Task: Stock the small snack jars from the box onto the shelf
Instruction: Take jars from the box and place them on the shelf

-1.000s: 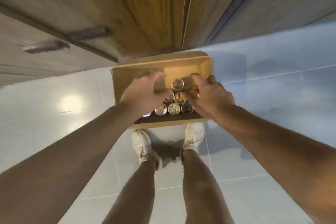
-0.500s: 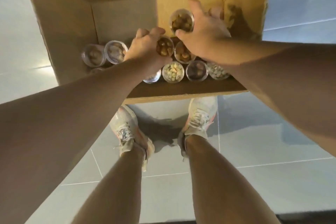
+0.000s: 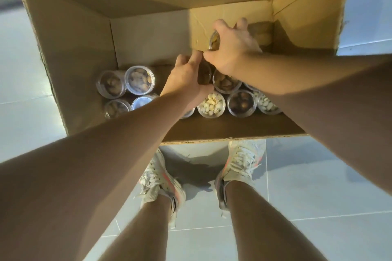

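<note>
Both hands are down inside the box (image 3: 70, 53), so this looks like the picking-up step. The right hand (image 3: 233, 48) has its fingers curled round a jar (image 3: 214, 40) near the far wall of the box. The left hand (image 3: 186, 79) curls round a dark jar (image 3: 204, 73) in the middle of the box. More jars (image 3: 140, 79) stand by the near wall. No shelf shows here. Next, both jars need to be lifted straight up, with care not to bump the others.
</note>
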`<state>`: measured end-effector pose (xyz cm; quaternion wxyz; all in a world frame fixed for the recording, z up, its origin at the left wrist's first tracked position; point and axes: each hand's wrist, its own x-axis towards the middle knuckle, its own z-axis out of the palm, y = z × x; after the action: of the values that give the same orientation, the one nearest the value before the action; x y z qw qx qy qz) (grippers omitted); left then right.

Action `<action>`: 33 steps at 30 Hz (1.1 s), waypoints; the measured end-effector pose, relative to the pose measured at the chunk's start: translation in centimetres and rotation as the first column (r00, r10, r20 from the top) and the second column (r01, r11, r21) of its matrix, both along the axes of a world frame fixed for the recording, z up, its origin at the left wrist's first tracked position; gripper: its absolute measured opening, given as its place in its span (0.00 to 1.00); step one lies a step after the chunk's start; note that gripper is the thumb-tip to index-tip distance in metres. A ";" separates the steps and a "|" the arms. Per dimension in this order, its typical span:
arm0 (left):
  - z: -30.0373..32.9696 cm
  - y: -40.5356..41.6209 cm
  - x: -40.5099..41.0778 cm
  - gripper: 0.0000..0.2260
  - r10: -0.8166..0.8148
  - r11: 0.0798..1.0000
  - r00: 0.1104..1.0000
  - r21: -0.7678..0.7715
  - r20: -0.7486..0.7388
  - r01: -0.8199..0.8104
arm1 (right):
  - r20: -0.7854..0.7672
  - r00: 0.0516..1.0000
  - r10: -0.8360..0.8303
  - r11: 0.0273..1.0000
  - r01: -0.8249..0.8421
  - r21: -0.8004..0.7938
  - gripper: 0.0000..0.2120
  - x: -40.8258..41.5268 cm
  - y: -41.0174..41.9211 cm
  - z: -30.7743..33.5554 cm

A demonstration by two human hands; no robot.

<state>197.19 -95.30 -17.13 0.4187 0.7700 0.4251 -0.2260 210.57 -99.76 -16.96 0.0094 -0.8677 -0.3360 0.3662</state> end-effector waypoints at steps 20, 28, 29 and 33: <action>29.7 6.5 4.8 0.32 -0.427 0.893 0.894 0.222 0.137 0.392 | 0.104 0.988 -0.116 0.958 0.083 0.274 0.25 7.9 -6.0 30.6; 52.0 6.3 9.5 0.33 -0.690 0.705 0.692 0.416 0.213 0.575 | 0.250 0.954 -0.163 0.952 0.085 0.295 0.30 10.0 -9.3 54.2; 55.0 6.0 9.9 0.33 -0.716 0.678 0.661 0.453 0.226 0.579 | 0.261 0.950 -0.170 0.956 0.094 0.279 0.30 10.0 -9.8 57.2; 66.5 5.0 11.0 0.32 -0.763 0.627 0.579 0.541 0.286 0.560 | 0.312 0.918 -0.247 0.937 0.144 0.318 0.31 9.2 -12.0 69.0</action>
<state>208.19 -90.35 49.39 0.2296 0.9703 0.0127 -0.0753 219.76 -111.76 52.04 0.1133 -0.9372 -0.2927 0.1519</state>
